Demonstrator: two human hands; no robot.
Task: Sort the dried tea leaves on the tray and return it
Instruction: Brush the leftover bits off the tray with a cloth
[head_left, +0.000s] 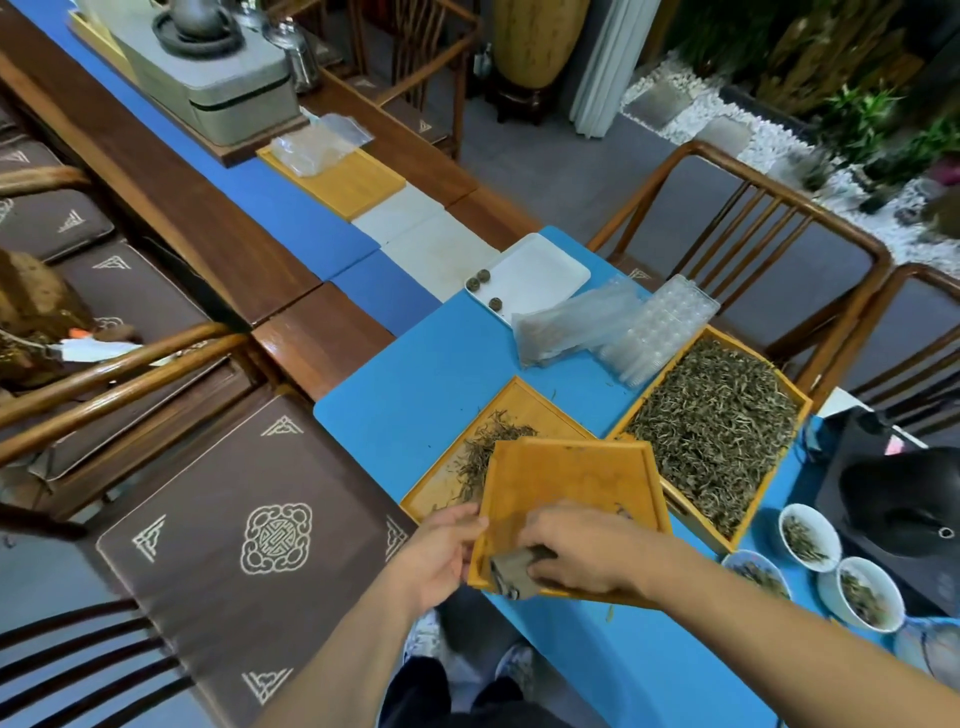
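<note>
A small bamboo tray (571, 483) is tilted up over a flat bamboo tray (524, 405) that bears a small heap of dried tea leaves (488, 447). My left hand (436, 556) grips the tilted tray's left edge. Inside that tray's near end, my right hand (576, 551) holds a small grey scraper (511, 574) against the tray's floor. To the right, a larger bamboo tray (623, 421) is full of dried tea leaves (717, 426).
A white tray (540, 270) with three tea balls, clear bags (576, 322) and a plastic mould (660, 332) lie beyond on the blue mat. Three small white cups (810, 535) with leaves and a dark bag (893, 514) are at the right. Wooden chairs surround the table.
</note>
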